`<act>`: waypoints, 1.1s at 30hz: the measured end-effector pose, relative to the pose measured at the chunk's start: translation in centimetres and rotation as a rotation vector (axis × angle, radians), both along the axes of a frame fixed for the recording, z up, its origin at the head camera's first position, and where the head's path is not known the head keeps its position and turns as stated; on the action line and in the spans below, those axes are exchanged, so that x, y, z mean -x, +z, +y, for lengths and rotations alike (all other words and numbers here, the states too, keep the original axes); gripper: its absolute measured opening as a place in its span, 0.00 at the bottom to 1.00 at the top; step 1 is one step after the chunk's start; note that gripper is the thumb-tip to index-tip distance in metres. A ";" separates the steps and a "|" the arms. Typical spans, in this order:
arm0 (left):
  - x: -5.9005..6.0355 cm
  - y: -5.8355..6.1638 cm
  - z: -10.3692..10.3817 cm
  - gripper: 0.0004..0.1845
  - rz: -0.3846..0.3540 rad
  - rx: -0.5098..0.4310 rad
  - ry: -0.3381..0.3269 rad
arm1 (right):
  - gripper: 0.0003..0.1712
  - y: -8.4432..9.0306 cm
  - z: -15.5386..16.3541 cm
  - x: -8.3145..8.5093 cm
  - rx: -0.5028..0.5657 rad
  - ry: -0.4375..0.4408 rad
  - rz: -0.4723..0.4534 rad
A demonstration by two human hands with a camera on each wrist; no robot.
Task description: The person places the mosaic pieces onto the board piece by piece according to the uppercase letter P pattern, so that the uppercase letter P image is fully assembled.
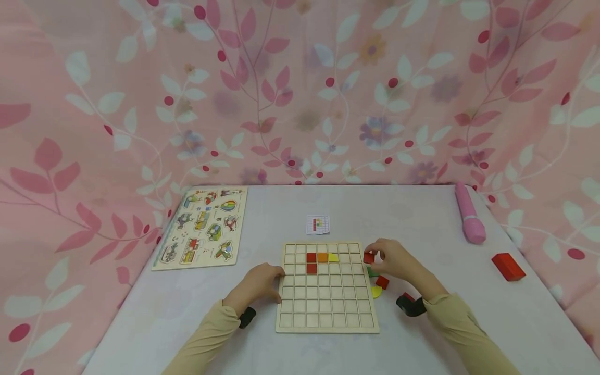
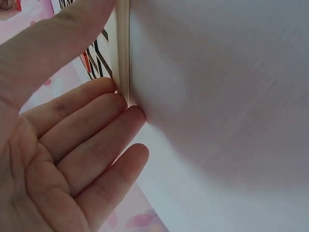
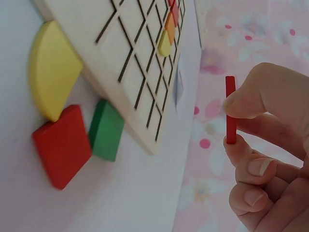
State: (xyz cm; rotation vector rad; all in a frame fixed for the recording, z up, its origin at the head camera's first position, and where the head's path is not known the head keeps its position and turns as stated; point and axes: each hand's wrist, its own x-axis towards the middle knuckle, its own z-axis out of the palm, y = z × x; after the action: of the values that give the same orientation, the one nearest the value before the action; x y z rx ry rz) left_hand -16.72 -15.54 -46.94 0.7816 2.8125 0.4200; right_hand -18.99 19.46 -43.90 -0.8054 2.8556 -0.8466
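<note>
One red tile (image 3: 231,110) between right hand (image 3: 270,154) fingertips

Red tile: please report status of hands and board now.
Right hand pinches red tile, off the table. Left hand open, fingers against board left edge. Board cells near the tile free; nothing in the way.

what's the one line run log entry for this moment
right hand: pinches red tile | left hand: touches grid board edge | loose tiles: beside board
</note>
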 end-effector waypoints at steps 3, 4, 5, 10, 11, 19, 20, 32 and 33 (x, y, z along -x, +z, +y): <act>0.0 0.1 0.1 0.29 -0.003 0.005 0.007 | 0.16 0.4 -0.7 0.2 0.007 0.025 0.011; 0.0 0.1 0.2 0.29 -0.004 0.009 0.011 | 0.16 0.5 -0.9 0.2 0.009 0.030 0.011; -0.1 0.1 0.2 0.29 -0.003 0.017 0.013 | 0.16 0.5 -1.1 0.2 0.013 0.035 0.009; -0.2 0.3 0.6 0.30 -0.005 0.047 0.029 | 0.17 0.6 -2.2 0.3 0.029 0.065 0.029; -0.3 0.3 0.6 0.30 -0.004 0.051 0.030 | 0.17 0.6 -2.4 0.3 0.034 0.074 0.040; -0.3 0.1 0.7 0.30 -0.002 0.054 0.036 | 0.16 0.3 -4.3 0.5 0.067 0.175 0.104; -0.3 0.1 0.6 0.30 -0.007 0.052 0.037 | 0.15 0.3 -4.6 0.5 0.073 0.185 0.104; -0.1 0.0 0.4 0.30 -0.010 0.022 0.046 | 0.16 -1.1 -7.9 0.0 0.101 0.222 0.038; -0.1 0.0 0.4 0.30 -0.010 0.018 0.044 | 0.16 -1.2 -8.1 0.0 0.099 0.227 0.033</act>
State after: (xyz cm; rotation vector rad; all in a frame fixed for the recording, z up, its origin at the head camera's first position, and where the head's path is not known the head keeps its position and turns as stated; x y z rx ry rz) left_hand -16.60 -15.10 -46.90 0.7125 2.8245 0.4036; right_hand -18.94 11.35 -45.06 -1.1390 2.6974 -0.9568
